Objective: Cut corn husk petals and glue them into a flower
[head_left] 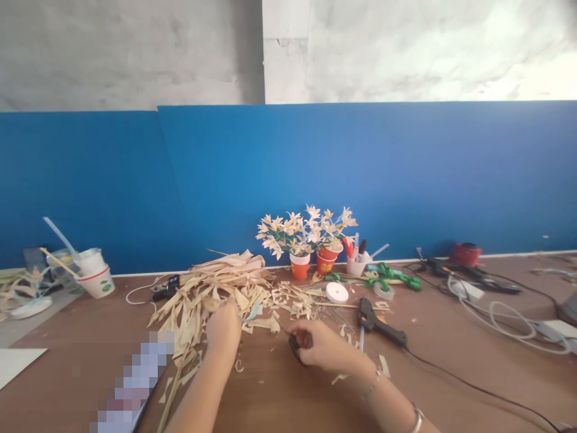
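Note:
My left hand (224, 329) is closed over the front of a heap of dried corn husks (198, 300); its fingertips are turned away, so what they hold is hidden. A pale bluish strip (253, 310) lies just right of that hand. Black-handled scissors (295, 349) are in my right hand (318, 344), with its fingers around the handle and the thin blades pointing up and left toward the scraps. Small husk cuttings (295, 300) are scattered between and beyond both hands. To the right of my right hand rests a black glue gun (381, 323) with its cord.
Husk flowers (311, 231) stand in red paper cups (300, 267) at the back. Near them are a white roll (337, 293), green tape (383, 273) and a pen cup (357, 264). Cables (505, 319) lie right; a white cup (97, 281) and a blurred phone-like slab (135, 385) are left.

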Motion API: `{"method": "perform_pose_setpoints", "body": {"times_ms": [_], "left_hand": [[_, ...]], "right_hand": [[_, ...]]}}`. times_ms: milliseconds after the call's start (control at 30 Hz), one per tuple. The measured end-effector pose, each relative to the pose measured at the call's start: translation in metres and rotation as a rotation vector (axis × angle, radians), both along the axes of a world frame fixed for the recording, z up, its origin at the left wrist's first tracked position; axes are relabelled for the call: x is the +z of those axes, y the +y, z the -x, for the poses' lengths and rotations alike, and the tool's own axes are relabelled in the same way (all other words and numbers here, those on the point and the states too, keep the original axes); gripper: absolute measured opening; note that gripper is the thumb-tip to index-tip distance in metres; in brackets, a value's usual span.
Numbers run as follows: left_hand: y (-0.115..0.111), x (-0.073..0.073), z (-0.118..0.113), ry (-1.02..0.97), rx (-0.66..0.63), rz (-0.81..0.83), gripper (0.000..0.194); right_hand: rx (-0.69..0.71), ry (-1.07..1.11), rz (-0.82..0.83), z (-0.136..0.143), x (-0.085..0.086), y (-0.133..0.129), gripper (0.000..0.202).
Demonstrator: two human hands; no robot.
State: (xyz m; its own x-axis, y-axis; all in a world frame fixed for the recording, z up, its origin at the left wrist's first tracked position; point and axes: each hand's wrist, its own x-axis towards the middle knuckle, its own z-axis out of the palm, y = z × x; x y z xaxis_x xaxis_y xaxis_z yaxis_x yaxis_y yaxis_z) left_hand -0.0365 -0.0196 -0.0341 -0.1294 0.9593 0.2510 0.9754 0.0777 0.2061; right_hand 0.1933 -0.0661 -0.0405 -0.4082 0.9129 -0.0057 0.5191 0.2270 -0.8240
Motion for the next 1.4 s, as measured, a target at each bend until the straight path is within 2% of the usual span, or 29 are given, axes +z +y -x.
{"method": "perform_pose_setpoints", "body": {"times_ms": [67,133,200,267,333,467,600,700,800,967,1033,1133,1233,1300,1400], "left_hand": [[0.003,-0.005,-0.001,-0.055,-0.058,-0.267,0.039],[0.004,-0.010,-0.005,-0.119,-0.180,-0.554,0.038],[0.002,-0.015,-0.012,-0.159,-0.340,-0.710,0.043],[-0.003,-0.018,-0.021,-0.191,-0.505,-0.749,0.047],[-0.009,-0.022,-0.030,-0.216,-0.643,-0.737,0.050],[-0.022,-0.026,-0.044,-0.238,-0.889,-0.729,0.052],[-0.031,-0.026,-0.052,-0.223,-1.009,-0.704,0.045],[-0.034,-0.025,-0.054,-0.237,-1.063,-0.685,0.036],[-0.035,-0.024,-0.053,-0.287,-1.078,-0.673,0.030],[-0.039,-0.028,-0.050,-0.485,-1.046,-0.551,0.030],[-0.039,-0.029,-0.053,-0.688,-0.945,-0.452,0.024],[-0.035,-0.030,-0.057,-1.064,-0.690,-0.276,0.019],[-0.026,-0.028,-0.059,-1.331,-0.513,-0.170,0.033],[-0.020,-0.025,-0.058,-1.439,-0.501,-0.043,0.045],[-0.017,-0.025,-0.058,-1.503,-0.531,0.191,0.043]], "right_hand": [[-0.022,0.252,0.169,-0.001,-0.001,0.004,0.040],[-0.003,0.418,0.309,-0.001,0.001,0.006,0.040],[0.054,0.517,0.404,-0.001,0.002,0.006,0.039],[0.078,0.618,0.440,-0.001,0.002,0.005,0.041],[0.040,0.737,0.426,0.000,-0.001,0.006,0.044],[-0.177,0.864,0.227,0.004,-0.008,0.011,0.042],[-0.307,0.877,-0.027,0.007,-0.008,0.017,0.045],[-0.368,0.874,-0.116,0.008,-0.006,0.018,0.046],[-0.448,0.873,-0.101,0.008,-0.006,0.018,0.042],[-0.455,0.882,-0.010,0.006,-0.005,0.016,0.045],[-0.462,0.875,0.013,0.006,-0.005,0.016,0.047],[-0.456,0.842,0.051,0.006,-0.005,0.016,0.048],[-0.393,0.798,0.103,0.005,-0.007,0.016,0.046],[-0.303,0.746,0.122,0.005,-0.009,0.015,0.042],[-0.153,0.643,0.107,0.008,-0.013,0.013,0.038]]}}
